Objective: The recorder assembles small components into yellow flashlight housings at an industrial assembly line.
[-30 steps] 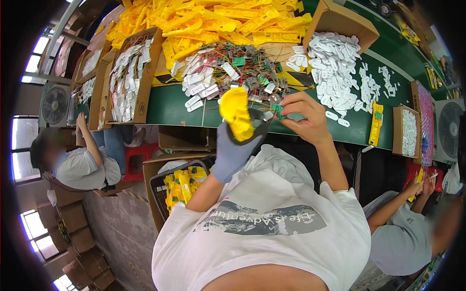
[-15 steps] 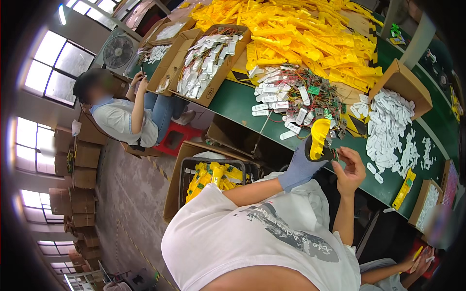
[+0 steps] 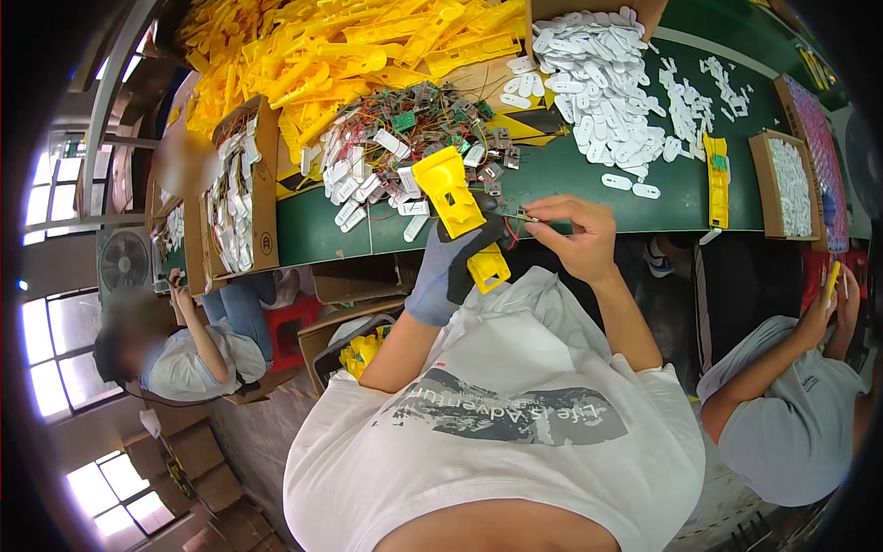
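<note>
My left hand [image 3: 437, 276], in a grey-blue glove with a dark palm, grips a long yellow plastic housing [image 3: 449, 191] around its middle. The housing is tilted, with a small square hole showing in its upper part and its lower end sticking out below the fingers. Just right of it, my bare right hand [image 3: 584, 239] pinches a small wired electronic part [image 3: 525, 215] between thumb and fingertips. Thin red and dark wires run from that part toward the left glove. Behind the hands lies a heap of wired circuit boards [image 3: 405, 120] with white plastic pieces.
Yellow housings [image 3: 313, 55] are heaped at the back, white oval covers [image 3: 598, 101] to their right. A single yellow housing [image 3: 719, 184] lies near a box of small white parts [image 3: 789, 189]. Boxes [image 3: 267, 184] stand left. Co-workers sit left and right.
The view has swung to the right, so the bench has shifted left in it. The yellow housing has turned, its long side now showing. My right hand is now farther from it, pinching the wired part.
</note>
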Motion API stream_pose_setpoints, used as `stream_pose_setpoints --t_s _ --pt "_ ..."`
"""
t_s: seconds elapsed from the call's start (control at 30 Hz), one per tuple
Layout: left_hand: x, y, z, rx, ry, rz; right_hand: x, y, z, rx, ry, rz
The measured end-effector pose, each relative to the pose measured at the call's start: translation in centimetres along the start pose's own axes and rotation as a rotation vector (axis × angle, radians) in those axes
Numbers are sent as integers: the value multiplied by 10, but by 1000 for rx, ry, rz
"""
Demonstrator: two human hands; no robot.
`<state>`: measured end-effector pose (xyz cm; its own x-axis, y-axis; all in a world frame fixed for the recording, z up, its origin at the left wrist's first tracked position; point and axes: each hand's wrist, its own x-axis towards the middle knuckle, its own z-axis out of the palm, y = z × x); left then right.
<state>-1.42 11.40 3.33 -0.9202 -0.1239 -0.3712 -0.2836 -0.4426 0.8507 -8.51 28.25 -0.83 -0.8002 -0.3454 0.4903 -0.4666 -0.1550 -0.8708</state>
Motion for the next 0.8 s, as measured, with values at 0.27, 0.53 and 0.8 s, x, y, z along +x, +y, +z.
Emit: stream_pose_setpoints --t_s 0.27,0.53,0.8 --pt "-3 14 -6 70 -186 -112 0 -5 -9 21 -116 25" --pt "-2 -1 -20 28 -30 75 11 -2 -6 -145 -160 -79" --pt "-37 82 -13 559 -853 395 5 -4 3 -55 -148 39"
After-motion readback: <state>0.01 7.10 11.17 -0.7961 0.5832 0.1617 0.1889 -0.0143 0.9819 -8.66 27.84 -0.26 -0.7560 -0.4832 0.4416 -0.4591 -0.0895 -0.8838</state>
